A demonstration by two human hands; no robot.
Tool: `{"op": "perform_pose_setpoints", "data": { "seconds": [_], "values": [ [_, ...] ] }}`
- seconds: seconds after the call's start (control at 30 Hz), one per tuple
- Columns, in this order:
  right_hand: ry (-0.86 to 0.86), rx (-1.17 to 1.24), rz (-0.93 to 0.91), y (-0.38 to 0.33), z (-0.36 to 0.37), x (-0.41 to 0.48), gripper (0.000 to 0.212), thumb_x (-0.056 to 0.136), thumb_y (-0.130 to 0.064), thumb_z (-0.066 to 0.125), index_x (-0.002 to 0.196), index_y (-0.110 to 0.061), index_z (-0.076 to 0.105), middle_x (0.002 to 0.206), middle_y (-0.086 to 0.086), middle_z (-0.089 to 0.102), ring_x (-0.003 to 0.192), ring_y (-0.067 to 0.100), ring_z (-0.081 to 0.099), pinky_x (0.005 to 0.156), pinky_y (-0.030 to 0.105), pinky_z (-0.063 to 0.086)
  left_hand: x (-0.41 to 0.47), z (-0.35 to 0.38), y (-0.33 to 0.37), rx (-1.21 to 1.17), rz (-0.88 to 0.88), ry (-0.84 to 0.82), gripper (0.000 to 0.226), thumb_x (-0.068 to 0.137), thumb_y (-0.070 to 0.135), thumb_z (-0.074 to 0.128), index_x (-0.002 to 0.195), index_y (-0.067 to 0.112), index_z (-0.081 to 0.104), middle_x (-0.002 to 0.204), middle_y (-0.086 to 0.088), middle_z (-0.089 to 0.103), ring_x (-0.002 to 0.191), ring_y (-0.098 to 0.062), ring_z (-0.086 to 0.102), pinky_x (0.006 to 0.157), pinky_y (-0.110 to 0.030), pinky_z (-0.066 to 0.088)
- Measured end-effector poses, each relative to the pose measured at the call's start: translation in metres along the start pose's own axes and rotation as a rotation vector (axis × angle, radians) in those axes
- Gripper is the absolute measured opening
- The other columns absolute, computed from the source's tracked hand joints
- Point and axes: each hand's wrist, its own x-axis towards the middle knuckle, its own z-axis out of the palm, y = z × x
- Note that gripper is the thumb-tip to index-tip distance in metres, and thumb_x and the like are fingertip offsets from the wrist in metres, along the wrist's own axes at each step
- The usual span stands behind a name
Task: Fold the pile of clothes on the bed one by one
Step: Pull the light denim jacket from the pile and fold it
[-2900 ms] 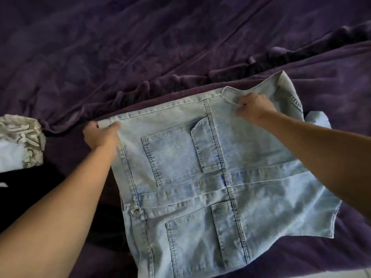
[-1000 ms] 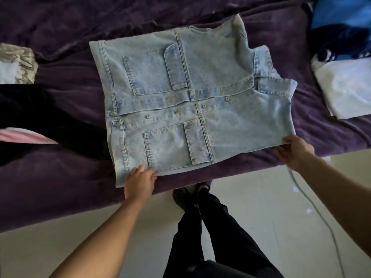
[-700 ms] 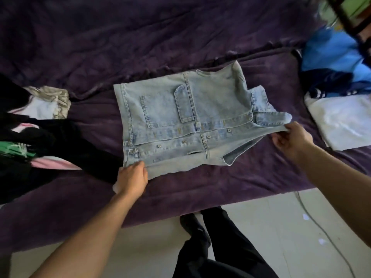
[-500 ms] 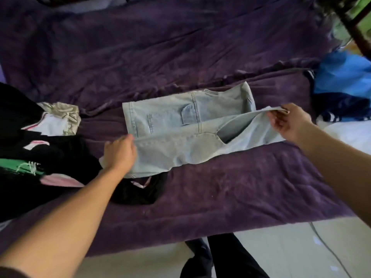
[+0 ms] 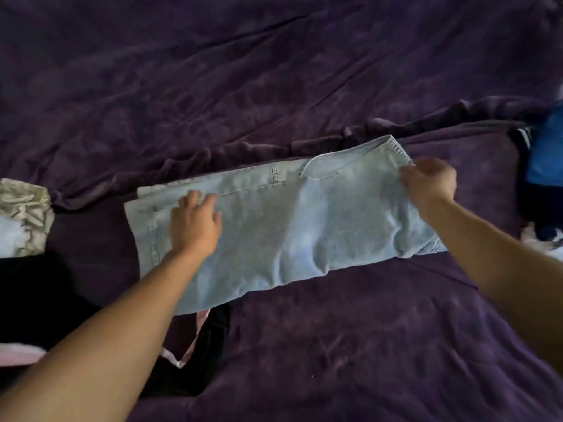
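Note:
A light blue denim jacket (image 5: 292, 226) lies folded in half lengthwise on the purple bed cover (image 5: 335, 345), its plain back panel facing up. My left hand (image 5: 195, 223) rests flat on the left part of the jacket, fingers spread and pressing the cloth. At the jacket's right end, near the collar, my right hand (image 5: 428, 184) has its fingers curled on the top layer's edge. The pockets and buttons are hidden under the fold.
A heap of black and pink clothes (image 5: 39, 300) lies at the left, partly under the jacket's near corner. A patterned beige and white garment (image 5: 24, 217) sits at the far left. Blue and dark clothes (image 5: 545, 166) lie at the right edge.
Both hands carried the jacket's near half up and over the far half, then laid it down. The left hand now lies flat on top. The view has moved closer to the bed.

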Motion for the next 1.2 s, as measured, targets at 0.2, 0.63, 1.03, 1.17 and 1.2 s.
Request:
{"op": "perform_pose_setpoints", "data": {
  "seconds": [0.2,0.63,1.03,1.17,1.2],
  "values": [
    [0.109,-0.262,0.229,0.098,-0.033,-0.009,0.104,0.057,-0.070,0.075,0.142,-0.027,0.034,0.144,0.010,0.040,0.130,0.036,0.041,0.106,0.052,0.037,-0.019,0.051,0.031,0.148,0.006,-0.373,0.068,0.090,0.041,0.055,0.149,0.022,0.026,0.149,-0.017,0.022,0.135,-0.037,0.025,0.103,-0.049,0.034],
    [-0.243,0.598,0.488,0.113,-0.076,-0.007,0.066,0.052,-0.014,0.090,0.112,-0.003,0.064,0.082,0.002,0.075,0.070,0.011,0.071,0.058,0.023,0.056,0.009,0.086,0.114,0.264,0.527,-0.339,0.058,0.098,0.044,0.038,0.150,0.033,0.016,0.158,-0.007,0.012,0.147,-0.027,-0.001,0.115,-0.046,0.011],
    [0.111,-0.333,-0.799,-0.014,0.046,-0.190,0.018,0.072,-0.018,0.073,0.084,-0.015,0.059,0.073,0.003,0.062,0.066,0.024,0.058,0.053,0.028,0.034,-0.010,0.021,0.009,-0.608,-0.164,0.056,0.034,0.091,0.023,0.044,0.112,0.006,0.064,0.109,-0.017,0.065,0.101,-0.033,0.060,0.085,-0.032,0.041],
    [-0.477,-0.733,-0.651,0.025,0.148,-0.210,0.052,0.084,-0.030,0.065,0.131,-0.017,0.046,0.126,0.009,0.051,0.116,0.032,0.047,0.086,0.039,0.045,-0.024,0.022,-0.027,-0.592,-0.266,0.071,0.021,0.095,0.014,0.049,0.106,0.005,0.065,0.105,-0.016,0.067,0.098,-0.032,0.061,0.081,-0.031,0.042],
    [-0.633,-0.741,-0.593,0.033,0.157,-0.211,0.060,0.083,-0.032,0.065,0.137,-0.018,0.042,0.132,0.009,0.047,0.120,0.032,0.043,0.094,0.039,0.044,-0.028,0.023,-0.030,-0.589,-0.273,0.089,0.021,0.095,0.012,0.049,0.107,0.005,0.065,0.105,-0.016,0.067,0.098,-0.031,0.061,0.083,-0.033,0.044]
  ]
}}
